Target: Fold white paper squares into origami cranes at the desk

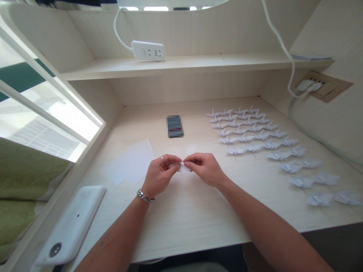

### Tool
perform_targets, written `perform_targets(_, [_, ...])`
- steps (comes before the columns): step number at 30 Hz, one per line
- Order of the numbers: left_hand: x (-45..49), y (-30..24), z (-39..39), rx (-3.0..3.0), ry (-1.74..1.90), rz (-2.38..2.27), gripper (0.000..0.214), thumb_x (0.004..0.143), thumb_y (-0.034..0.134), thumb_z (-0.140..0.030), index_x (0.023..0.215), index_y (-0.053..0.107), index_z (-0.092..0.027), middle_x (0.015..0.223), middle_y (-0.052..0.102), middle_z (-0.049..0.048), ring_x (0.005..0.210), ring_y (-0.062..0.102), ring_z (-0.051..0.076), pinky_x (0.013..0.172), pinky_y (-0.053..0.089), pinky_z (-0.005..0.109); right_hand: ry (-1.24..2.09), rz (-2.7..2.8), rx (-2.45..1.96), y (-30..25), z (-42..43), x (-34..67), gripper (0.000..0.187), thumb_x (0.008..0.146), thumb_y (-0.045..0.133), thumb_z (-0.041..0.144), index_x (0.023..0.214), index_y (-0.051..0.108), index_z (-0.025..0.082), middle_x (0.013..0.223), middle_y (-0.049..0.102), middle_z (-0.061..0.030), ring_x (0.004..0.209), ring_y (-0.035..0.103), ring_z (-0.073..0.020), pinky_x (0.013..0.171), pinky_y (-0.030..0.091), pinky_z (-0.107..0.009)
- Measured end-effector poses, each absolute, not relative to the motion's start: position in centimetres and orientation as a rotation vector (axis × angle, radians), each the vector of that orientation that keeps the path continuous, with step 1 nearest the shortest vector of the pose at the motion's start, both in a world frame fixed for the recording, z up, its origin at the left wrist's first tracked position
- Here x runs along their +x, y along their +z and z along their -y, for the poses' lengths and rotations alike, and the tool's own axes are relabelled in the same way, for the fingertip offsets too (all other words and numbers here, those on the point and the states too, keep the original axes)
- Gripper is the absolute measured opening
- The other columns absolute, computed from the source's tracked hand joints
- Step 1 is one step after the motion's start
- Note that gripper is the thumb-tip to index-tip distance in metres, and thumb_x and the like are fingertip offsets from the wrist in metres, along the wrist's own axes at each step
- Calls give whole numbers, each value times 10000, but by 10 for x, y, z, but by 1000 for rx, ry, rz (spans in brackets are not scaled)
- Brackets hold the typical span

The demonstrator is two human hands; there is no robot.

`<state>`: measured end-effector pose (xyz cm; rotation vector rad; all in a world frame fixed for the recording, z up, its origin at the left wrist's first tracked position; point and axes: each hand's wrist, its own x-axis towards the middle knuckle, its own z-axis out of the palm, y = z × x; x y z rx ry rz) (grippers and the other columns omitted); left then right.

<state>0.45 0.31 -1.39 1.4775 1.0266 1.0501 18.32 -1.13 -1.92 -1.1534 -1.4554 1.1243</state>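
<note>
Both of my hands meet over the middle of the pale wooden desk (198, 219). My left hand (160, 174), with a ring and a chain bracelet, pinches one end of a small folded piece of white paper (183, 166). My right hand (205, 168) pinches the other end of the same paper. The paper is held just above the desk and is mostly hidden by my fingers. Loose white paper sheets (132, 163) lie flat just left of my left hand.
Several folded paper cranes (255, 130) lie in rows across the right half of the desk. A dark phone (174, 126) lies behind my hands. A white device (72, 226) sits at the front left. A power strip (148, 50) rests on the shelf; cables run to a wall socket (317, 86).
</note>
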Motion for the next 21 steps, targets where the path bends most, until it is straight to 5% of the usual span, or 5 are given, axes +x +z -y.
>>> perform_targets(21, [8, -18, -4, 1572, 1116, -1176, 129, 711, 746, -256, 788, 700, -164, 761, 726, 41, 703, 673, 168, 657, 551, 267, 1160, 1485, -1240, -24, 10, 180, 146, 809, 612, 277, 855, 710, 179, 775, 714, -44, 685, 657, -170, 651, 518, -293])
